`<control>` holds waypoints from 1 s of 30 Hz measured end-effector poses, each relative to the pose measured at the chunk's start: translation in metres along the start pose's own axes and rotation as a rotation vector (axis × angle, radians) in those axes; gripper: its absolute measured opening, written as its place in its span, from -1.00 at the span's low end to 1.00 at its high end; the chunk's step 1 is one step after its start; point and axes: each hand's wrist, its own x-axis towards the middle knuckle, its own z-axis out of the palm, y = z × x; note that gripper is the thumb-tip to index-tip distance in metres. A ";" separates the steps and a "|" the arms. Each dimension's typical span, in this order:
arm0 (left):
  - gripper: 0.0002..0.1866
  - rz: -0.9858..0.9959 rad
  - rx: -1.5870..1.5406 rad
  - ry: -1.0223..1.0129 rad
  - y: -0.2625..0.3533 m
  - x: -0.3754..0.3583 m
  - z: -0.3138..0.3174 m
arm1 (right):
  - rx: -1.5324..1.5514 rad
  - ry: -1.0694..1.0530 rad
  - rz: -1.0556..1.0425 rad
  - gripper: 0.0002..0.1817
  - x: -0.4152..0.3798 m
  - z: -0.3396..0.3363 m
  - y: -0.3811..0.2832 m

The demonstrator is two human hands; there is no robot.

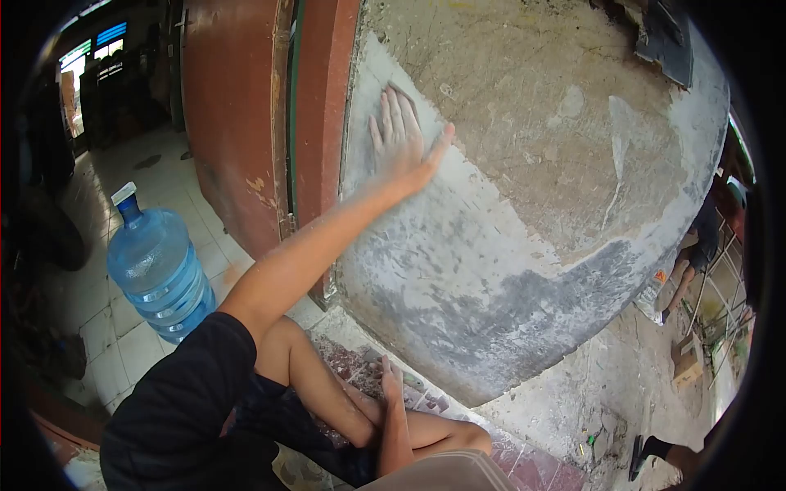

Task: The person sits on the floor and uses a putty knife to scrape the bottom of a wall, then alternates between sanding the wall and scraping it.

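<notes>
My left hand (401,139) lies flat against the plastered wall (475,229), fingers spread and pointing up, with pale dust on the skin. Smooth grey-white plaster is around it, and a rough brown patch begins just to its right. Low down by my bent legs, my right hand (393,381) looks closed around something small and greyish, too small to make out. Beneath it the reddish tiled floor (528,462) is strewn with dust and crumbs.
A large blue water bottle (160,266) stands on white tiles at the left, beside a reddish-brown door (233,114). Dark sheeting (665,41) hangs at the wall's top right. Another person's leg (678,286), a foot in a sandal (647,454) and a wooden block (688,360) are at the right.
</notes>
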 end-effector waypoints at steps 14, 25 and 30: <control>0.15 -0.134 -0.061 0.025 0.012 0.028 0.003 | -0.030 0.023 -0.005 -0.28 0.001 0.007 0.015; 0.15 -0.329 -0.145 -0.033 0.000 0.082 -0.025 | -0.088 -0.099 0.076 -0.24 -0.022 -0.005 -0.004; 0.13 -0.202 -0.055 -0.056 0.011 0.020 0.000 | -0.105 -0.021 -0.022 -0.24 -0.005 0.000 0.002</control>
